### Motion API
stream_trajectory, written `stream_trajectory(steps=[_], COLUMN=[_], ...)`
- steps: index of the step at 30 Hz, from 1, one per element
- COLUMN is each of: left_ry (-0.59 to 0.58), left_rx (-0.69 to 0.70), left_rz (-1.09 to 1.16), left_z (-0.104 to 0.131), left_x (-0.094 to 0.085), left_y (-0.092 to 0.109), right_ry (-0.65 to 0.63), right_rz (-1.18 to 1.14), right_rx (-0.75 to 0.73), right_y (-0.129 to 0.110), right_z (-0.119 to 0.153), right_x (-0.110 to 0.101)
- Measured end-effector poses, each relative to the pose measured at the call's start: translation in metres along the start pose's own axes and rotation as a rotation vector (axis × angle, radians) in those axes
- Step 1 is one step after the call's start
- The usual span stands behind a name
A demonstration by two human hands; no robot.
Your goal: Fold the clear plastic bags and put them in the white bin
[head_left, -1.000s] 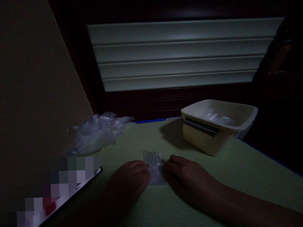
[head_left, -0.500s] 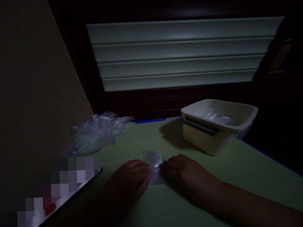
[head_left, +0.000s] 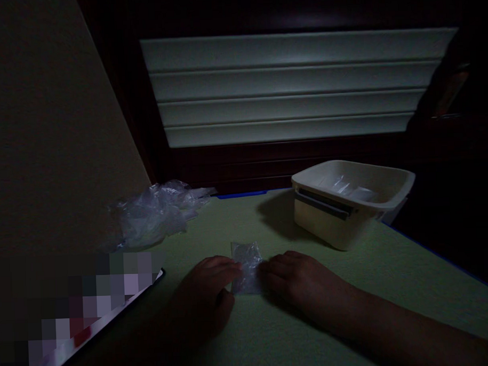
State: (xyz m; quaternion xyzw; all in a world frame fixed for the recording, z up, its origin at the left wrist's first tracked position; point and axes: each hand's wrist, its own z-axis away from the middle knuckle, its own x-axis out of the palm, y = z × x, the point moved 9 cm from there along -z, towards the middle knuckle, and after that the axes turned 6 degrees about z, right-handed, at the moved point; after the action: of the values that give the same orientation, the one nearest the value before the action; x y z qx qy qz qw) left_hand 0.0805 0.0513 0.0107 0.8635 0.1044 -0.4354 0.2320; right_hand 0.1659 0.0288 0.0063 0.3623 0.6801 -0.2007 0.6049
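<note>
A small clear plastic bag [head_left: 247,265] lies flat on the green tabletop [head_left: 237,220], between my two hands. My left hand [head_left: 211,285] touches the bag's left edge with its fingertips; its thumb stands apart from the fingers, below them, and nothing is gripped. At the right edge of the bag is my right hand [head_left: 287,275], palm down, its fingers bent and close together. Its thumb and the tips are in shadow, so whether it pinches the bag is hidden.
A cream bin [head_left: 325,223] with clear packets inside stands at the back right. Crumpled clear plastic bags [head_left: 152,213] are heaped at the back left by the wall. A pale, dark-edged flat object [head_left: 108,326], partly pixelated, lies at the left.
My left thumb has moved away from the fingers and off the bag, down and to the left. My right hand has shifted very slightly to the right.
</note>
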Motion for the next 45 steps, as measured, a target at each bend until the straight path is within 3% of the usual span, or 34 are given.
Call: stream_trajectory(steps=[6, 13, 20, 27, 34, 45], left_ry=[-0.010, 0.028, 0.034, 0.008, -0.021, -0.026], left_rx=[-0.041, -0.132, -0.243, -0.275, -0.318, -0.452], left_rz=[0.014, 0.077, 0.162, 0.200, 0.218, 0.255], left_z=[-0.001, 0.001, -0.002, -0.002, -0.002, -0.002], left_x=[-0.002, 0.000, 0.000, 0.001, 0.004, 0.005], left_y=[-0.001, -0.015, -0.033, -0.034, -0.032, -0.041], right_ry=[0.008, 0.089, 0.104, 0.088, 0.040, 0.158], right_rz=[0.001, -0.310, -0.465, -0.494, -0.789, -0.883], right_rx=[0.022, 0.211, 0.236, 0.316, 0.409, 0.411], right_y=[0.004, 0.025, 0.022, 0.026, 0.026, 0.032], right_z=[-0.003, 0.002, 0.003, 0.006, 0.007, 0.009], right_x=[0.005, 0.002, -0.002, 0.002, 0.012, 0.011])
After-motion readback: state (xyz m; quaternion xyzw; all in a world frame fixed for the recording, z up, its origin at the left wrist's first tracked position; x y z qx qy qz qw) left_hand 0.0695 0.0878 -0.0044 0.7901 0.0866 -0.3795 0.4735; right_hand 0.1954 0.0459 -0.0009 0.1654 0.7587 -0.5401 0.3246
